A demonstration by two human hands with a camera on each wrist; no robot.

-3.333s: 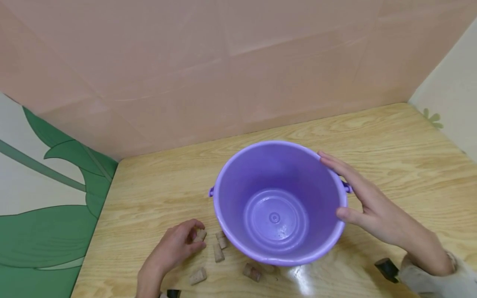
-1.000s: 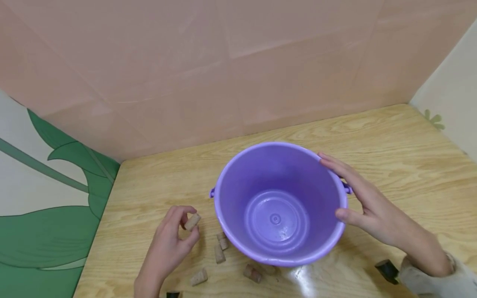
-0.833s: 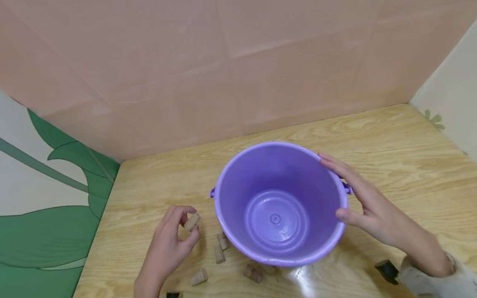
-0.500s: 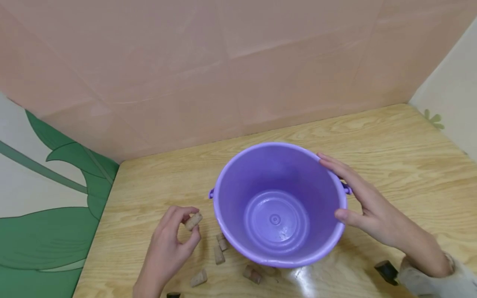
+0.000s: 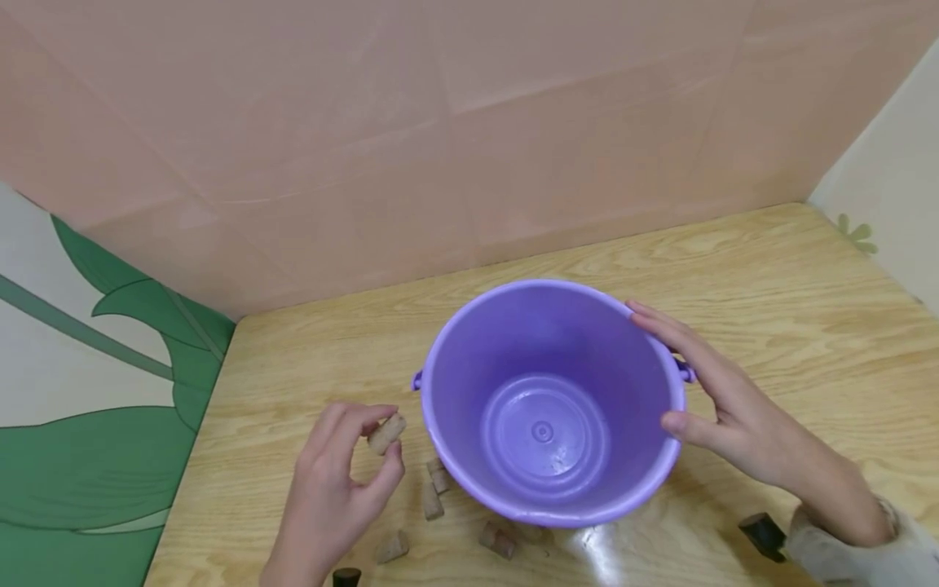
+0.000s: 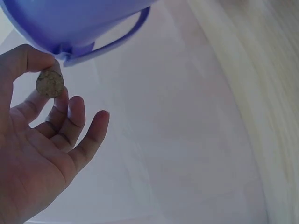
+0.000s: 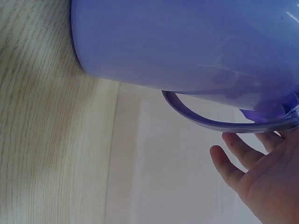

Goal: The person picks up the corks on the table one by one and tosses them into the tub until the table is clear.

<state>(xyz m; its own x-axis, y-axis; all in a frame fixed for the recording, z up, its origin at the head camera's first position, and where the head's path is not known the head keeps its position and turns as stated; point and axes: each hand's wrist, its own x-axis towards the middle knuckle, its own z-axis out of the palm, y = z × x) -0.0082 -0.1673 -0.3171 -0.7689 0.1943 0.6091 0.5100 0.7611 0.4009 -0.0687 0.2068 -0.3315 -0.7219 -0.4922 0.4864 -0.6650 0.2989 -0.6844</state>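
Note:
Between thumb and fingertips, my left hand (image 5: 333, 481) pinches a tan cork (image 5: 386, 434) above the table, left of the bucket. The cork's round end (image 6: 50, 84) faces the left wrist view. A purple bucket (image 5: 469, 342) stands upright with nothing seen inside. My right hand (image 5: 741, 416) rests on its right rim, thumb and index finger spread and fairly straight. In the right wrist view, other fingers extend beside the bucket's handle (image 7: 210, 122).
Several corks lie on the wood-grain table (image 5: 315, 350): a pair (image 5: 433, 499) by the bucket's left side, one nearer cork (image 5: 392, 546), and a reddish-marked cork (image 5: 498, 540) in front. A pinkish sheet (image 5: 440, 163) covers the back.
My left hand has lifted the cork off the table; over the last second it has drifted slightly right, toward the bucket. The right hand and bucket stay put.

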